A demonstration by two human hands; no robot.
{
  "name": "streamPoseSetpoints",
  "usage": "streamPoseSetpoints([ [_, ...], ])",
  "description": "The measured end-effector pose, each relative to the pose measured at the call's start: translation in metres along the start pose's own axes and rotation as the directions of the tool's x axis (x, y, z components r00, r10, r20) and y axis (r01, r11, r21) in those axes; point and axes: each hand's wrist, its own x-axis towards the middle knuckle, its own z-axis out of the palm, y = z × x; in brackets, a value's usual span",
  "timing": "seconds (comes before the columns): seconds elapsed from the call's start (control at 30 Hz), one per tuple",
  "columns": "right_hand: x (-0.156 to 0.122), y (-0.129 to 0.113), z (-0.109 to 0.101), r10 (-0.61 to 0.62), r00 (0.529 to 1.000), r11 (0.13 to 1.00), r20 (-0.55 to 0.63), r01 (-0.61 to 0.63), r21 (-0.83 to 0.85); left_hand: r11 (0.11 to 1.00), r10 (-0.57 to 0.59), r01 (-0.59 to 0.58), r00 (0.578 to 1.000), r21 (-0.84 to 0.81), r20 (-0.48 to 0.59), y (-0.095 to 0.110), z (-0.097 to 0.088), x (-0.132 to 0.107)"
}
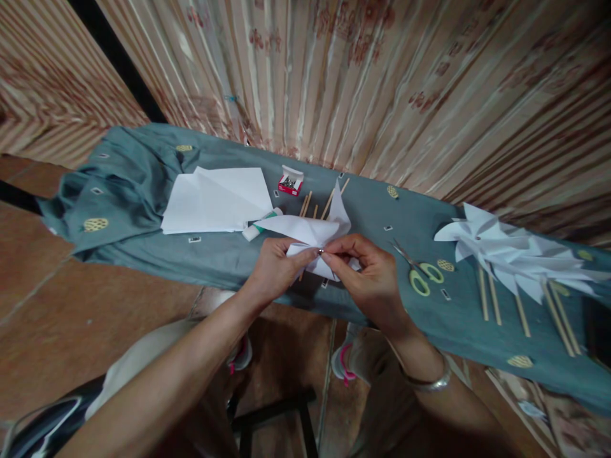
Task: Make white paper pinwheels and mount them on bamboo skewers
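Observation:
Both my hands meet over a white paper pinwheel (312,230) above the teal cloth (238,261). My left hand (277,267) is closed, pinching the folded paper at its centre. My right hand (367,270) is closed too, with thumb and forefinger pressed on a small metal pin at the pinwheel's centre. A thin wooden stick shows just under the paper between my hands. Several wooden sticks (315,203) lie just beyond the pinwheel.
White paper sheets (214,200), a glue stick (260,226) and a small red box of pins (291,182) lie at the back left. Green-handled scissors (420,273) sit to the right. Several finished pinwheels on sticks (515,261) lie far right. A striped curtain (382,83) hangs behind.

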Motion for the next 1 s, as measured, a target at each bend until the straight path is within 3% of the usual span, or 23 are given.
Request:
streamPoseSetpoints([
  [0.4,0.0000,0.0012,-0.0007,0.011,1.000,1.000,0.005,-0.011,-0.001,0.998,0.057,-0.057,0.998,-0.019,0.006,-0.0018,0.0009,0.0000],
  [1.0,-0.0006,-0.0004,0.0004,-0.009,1.000,0.999,-0.005,0.009,-0.042,0.997,0.023,-0.025,0.999,-0.070,-0.025,-0.0039,0.0018,0.0003],
])
